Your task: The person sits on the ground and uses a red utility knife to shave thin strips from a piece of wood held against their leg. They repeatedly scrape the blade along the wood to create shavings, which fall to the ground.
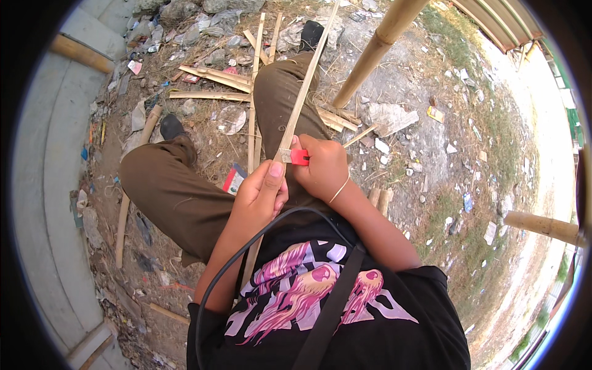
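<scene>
A long, narrow bamboo strip [306, 86] runs slantwise over my lap, from my waist up past my far knee. My left hand [260, 192] is closed around it, with the thumb pressed along the top. Just beyond that grip, my right hand [325, 168] is closed on a red cutter knife [300, 157]. Its short, pale blade lies across the strip, touching it. Most of the knife's handle is hidden inside my right fist. The strip's near end passes beneath my left forearm and a black cable [256, 229].
Several split bamboo pieces [213, 95] lie on the littered ground ahead, some by my leg. A thick bamboo pole [373, 52] stands slanted at the far right of my knee. Another bamboo pole [546, 228] juts in at right. A grey wall [55, 185] borders the left.
</scene>
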The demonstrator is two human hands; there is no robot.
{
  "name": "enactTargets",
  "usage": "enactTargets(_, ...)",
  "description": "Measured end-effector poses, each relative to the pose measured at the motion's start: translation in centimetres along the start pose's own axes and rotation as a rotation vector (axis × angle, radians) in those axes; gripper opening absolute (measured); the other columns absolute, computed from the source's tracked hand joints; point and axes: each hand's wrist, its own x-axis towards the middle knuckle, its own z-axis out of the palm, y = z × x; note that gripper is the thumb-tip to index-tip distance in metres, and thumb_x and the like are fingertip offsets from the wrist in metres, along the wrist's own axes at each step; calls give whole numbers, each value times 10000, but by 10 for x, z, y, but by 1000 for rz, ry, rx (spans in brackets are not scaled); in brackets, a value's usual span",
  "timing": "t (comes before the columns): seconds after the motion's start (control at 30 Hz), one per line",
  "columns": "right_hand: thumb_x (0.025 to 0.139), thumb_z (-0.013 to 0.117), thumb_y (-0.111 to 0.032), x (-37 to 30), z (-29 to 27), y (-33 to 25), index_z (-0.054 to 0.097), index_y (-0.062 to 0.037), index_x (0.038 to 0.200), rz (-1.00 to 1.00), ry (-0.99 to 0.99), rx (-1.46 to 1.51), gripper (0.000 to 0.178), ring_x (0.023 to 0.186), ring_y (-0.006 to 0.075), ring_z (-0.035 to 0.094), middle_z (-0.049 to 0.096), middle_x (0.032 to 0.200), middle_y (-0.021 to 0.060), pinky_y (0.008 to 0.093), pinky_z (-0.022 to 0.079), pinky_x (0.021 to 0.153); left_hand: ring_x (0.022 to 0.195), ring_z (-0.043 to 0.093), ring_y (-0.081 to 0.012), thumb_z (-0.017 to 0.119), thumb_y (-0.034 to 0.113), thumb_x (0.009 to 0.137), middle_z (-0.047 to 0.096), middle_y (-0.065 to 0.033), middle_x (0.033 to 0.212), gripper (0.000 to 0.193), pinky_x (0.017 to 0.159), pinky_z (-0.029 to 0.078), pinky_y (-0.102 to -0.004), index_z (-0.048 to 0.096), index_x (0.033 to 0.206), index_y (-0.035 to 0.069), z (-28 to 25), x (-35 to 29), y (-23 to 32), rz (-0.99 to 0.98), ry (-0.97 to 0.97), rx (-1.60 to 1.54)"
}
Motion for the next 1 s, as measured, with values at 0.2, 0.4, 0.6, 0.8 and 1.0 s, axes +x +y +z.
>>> enactTargets(0.2,980,647,-208,0,9,0,594,-66,702,52,34,-15,317,508,397,618,585,551,173,494,483,483,521,343,-53,402,418,1145,371,30,615,410,486,279,-227,443,886,102,11,-3,-7,30,43,11)
enactTargets(0.4,972,651,-200,9,9,8,596,-68,702,135,154,20,306,504,408,617,600,567,190,502,489,482,486,326,-53,401,415,1145,356,21,609,420,458,285,-243,428,878,92,12,-16,-12,-42,-2,-43)
enactTargets(0.6,946,633,-199,18,6,11,656,20,774,375,54,60,279,678,476,658,641,683,275,529,533,632,500,343,-55,408,355,1150,360,16,615,384,471,283,-236,436,899,66,9,-48,-24,-111,13,-22)
enactTargets(0.8,929,615,-206,47,15,45,659,45,771,485,85,25,300,714,493,643,645,754,300,524,505,687,542,387,-46,430,337,1145,424,31,606,416,515,312,-240,459,820,79,5,-106,-10,-164,-13,304)
enactTargets(1.0,963,615,-190,36,-3,34,604,27,752,474,149,244,303,580,424,570,555,629,258,458,450,581,497,332,-57,411,310,1149,391,19,610,334,479,291,-232,488,957,47,-10,-104,-22,-71,63,100)
